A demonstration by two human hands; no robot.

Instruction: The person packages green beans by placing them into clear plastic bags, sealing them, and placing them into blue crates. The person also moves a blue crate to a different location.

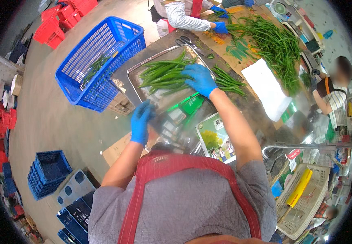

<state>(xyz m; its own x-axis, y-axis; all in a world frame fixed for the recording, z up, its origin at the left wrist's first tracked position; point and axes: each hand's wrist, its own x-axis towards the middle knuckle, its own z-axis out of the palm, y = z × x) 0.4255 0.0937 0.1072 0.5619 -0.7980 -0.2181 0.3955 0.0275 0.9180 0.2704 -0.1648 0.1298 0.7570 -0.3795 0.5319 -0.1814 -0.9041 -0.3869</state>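
Long green chili peppers [163, 74] lie in a loose bunch on a metal tray [136, 88] in front of me. My right hand [198, 78], in a blue glove, rests over the stem end of this bunch; whether its fingers grip any peppers is hidden. My left hand [142, 120], gloved in blue too, is held off the tray's near left corner, fingers slightly bent and apart, with nothing seen in it. A smaller bunch of green peppers [229, 80] lies on the table just right of the tray. Scissors [184, 40] lie beyond the tray's far edge.
A blue plastic crate [102, 61] holding some peppers stands at the left. Beyond the tray, a co-worker's gloved hands [220, 27] touch peppers beside a large pepper heap [273, 45]. White paper [266, 88] lies at the right, and a printed book [215, 137] nearer me.
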